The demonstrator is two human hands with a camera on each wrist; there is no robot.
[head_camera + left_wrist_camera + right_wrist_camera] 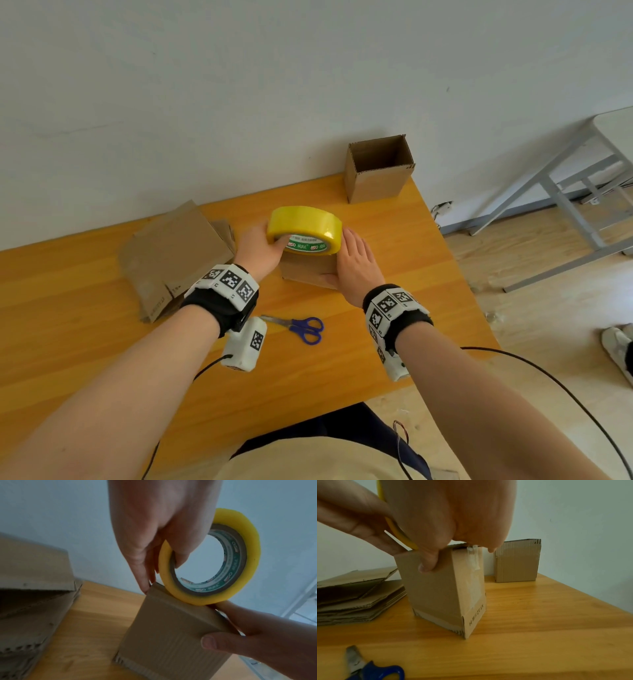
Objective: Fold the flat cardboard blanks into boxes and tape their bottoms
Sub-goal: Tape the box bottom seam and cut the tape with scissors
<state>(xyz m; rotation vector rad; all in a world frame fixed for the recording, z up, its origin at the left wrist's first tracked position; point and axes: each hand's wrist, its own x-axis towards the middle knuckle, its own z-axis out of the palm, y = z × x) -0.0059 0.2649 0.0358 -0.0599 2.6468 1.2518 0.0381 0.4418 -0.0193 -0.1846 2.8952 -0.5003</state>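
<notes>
A small cardboard box stands on the wooden table, closed end up. On top of it sits a yellow tape roll. My left hand grips the roll, thumb hooked inside its core and fingers outside. A clear tape strip runs from the top edge down the box's right face. My right hand grips the box from the right, with its thumb on the near face and its fingers over the top right edge.
A finished open box stands at the table's back right corner by the wall. A stack of flat blanks lies to the left. Blue-handled scissors lie near me. The table's right edge is close; a grey metal frame stands beyond.
</notes>
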